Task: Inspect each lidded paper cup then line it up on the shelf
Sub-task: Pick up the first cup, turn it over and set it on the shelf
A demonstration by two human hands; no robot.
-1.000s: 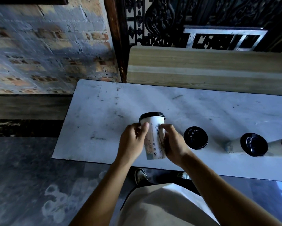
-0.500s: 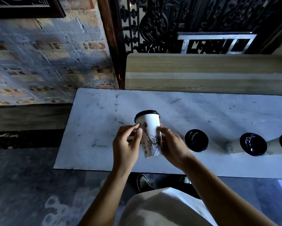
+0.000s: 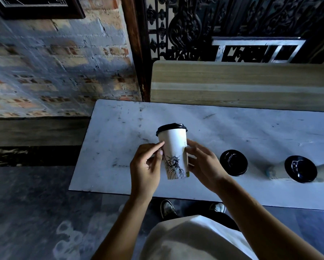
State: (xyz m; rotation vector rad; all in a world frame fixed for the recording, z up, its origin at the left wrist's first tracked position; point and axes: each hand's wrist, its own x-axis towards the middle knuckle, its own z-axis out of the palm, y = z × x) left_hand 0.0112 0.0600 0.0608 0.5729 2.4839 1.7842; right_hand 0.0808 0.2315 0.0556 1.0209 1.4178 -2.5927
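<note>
Both hands had the cup point(image 3: 173, 147) up off the shelf point(image 3: 232, 128), left hand point(image 3: 146, 168) pinching its side with fingertips, right hand point(image 3: 204, 166) cradling the other side, likely to show the print for checking. Two lidded cups point(image 3: 234, 162) stood in line to the right, a third just cut off.

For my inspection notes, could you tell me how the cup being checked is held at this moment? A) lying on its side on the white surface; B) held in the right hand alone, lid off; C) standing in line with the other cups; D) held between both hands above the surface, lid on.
D: the left hand and right hand pinch the paper cup from either side, its black lid on, above the white surface.
</note>
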